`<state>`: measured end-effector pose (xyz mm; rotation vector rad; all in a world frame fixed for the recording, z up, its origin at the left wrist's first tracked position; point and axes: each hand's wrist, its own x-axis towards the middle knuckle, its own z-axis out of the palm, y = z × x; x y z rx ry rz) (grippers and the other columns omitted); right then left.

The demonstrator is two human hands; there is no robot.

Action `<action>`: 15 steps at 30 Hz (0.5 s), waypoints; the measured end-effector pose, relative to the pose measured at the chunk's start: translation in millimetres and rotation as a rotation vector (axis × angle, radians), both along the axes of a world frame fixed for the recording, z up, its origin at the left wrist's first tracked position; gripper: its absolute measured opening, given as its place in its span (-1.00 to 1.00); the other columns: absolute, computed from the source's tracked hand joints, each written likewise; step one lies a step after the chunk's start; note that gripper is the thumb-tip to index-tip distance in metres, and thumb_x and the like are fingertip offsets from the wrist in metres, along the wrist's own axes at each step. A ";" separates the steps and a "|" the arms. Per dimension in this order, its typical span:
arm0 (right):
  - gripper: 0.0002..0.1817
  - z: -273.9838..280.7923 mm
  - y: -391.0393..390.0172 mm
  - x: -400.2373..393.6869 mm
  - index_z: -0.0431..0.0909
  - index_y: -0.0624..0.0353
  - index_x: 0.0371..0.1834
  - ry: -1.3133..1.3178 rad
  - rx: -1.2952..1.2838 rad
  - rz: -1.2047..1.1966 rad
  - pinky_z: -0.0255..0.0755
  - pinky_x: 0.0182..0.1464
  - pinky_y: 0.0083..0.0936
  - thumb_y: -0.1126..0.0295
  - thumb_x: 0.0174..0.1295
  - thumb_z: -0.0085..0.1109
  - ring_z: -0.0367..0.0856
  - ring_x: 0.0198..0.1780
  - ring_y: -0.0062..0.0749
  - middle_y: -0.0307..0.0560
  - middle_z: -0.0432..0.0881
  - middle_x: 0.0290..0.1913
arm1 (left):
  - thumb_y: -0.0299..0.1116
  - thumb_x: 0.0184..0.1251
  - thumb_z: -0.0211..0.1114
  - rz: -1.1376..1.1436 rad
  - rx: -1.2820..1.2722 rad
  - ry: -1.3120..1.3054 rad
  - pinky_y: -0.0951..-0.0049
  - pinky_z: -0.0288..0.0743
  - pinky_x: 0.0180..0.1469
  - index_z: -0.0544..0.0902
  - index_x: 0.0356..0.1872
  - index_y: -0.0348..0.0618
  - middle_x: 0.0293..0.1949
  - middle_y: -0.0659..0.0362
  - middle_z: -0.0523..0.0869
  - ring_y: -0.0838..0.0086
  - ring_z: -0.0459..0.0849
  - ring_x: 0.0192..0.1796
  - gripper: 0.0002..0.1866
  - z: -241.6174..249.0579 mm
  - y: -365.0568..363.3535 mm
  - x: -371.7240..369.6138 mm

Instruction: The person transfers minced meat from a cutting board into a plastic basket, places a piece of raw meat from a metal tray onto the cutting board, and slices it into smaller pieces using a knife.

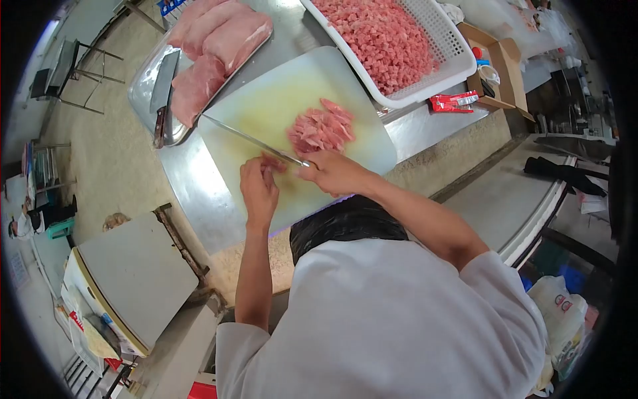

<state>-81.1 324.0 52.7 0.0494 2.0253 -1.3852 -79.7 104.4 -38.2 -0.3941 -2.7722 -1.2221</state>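
Observation:
A long thin blade, the knife (249, 138), reaches up and left over the cutting board (232, 106), its handle gripped in my right hand (335, 173). Closed fingers of my left hand (259, 189) press on a small piece of meat (274, 163) just below the blade. Beyond my right hand lies a pile of cut meat strips (320, 128) on the board. I cannot make out the exact shape of the piece under my left fingertips.
A metal tray (139, 93) at the upper left holds large meat slabs (219, 40) and a second knife (163, 86). Behind the board is a white basket (399, 101) of diced meat (379, 46). A red packet (454, 102) and a cardboard box (508, 70) are at the right.

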 end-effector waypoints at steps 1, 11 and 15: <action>-0.53 0.8 4.9 8.2 0.57 0.32 -0.10 0.097 0.018 0.018 0.49 -0.39 -0.25 0.02 0.60 0.11 0.58 -0.58 -0.26 -0.03 0.54 -0.55 | -0.67 0.34 0.23 0.043 0.017 -0.003 0.07 0.51 0.03 0.62 -0.04 -0.30 -0.15 -0.06 0.68 0.00 0.62 -0.06 -0.79 -1.2 -0.9 2.7; -0.50 -2.3 13.3 52.6 0.61 0.38 -0.11 0.075 0.115 0.075 0.53 0.01 0.05 0.02 0.57 0.13 0.72 -0.14 0.31 0.32 0.72 -0.30 | -0.63 0.20 0.27 0.042 -0.075 0.024 0.04 0.44 0.04 0.63 -0.10 -0.25 -0.19 -0.02 0.66 -0.02 0.56 -0.09 -0.77 -10.1 -0.6 10.0; -0.50 12.3 10.4 47.5 0.63 0.38 -0.03 0.095 0.180 0.120 0.55 0.09 0.11 0.02 0.57 0.14 0.74 -0.06 0.34 0.35 0.75 -0.25 | -0.60 0.19 0.29 0.088 -0.098 0.071 0.04 0.41 0.01 0.64 -0.17 -0.24 -0.22 -0.01 0.65 -0.01 0.55 -0.12 -0.82 -10.5 4.6 9.9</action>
